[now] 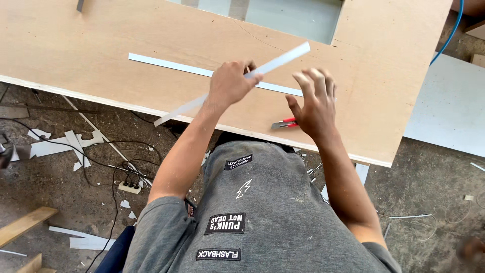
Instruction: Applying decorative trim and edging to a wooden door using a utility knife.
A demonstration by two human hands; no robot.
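My left hand (230,83) is shut on a long white edging strip (283,58), which it holds at a slant above the plywood board (101,40). One end of the strip points to the upper right, the other hangs past the board's near edge. My right hand (313,103) hovers open with its fingers spread, just right of the left hand. Right below it, a red and grey utility knife (284,123) lies on the board. A second white strip (166,64) lies flat on the board, running under both hands.
On the dusty floor at the left lie white offcuts (55,144), black cables and a power strip (130,187). Wooden battens (22,225) sit at the lower left. A white panel (449,106) lies to the right of the board, and a blue hose (447,40) runs above it.
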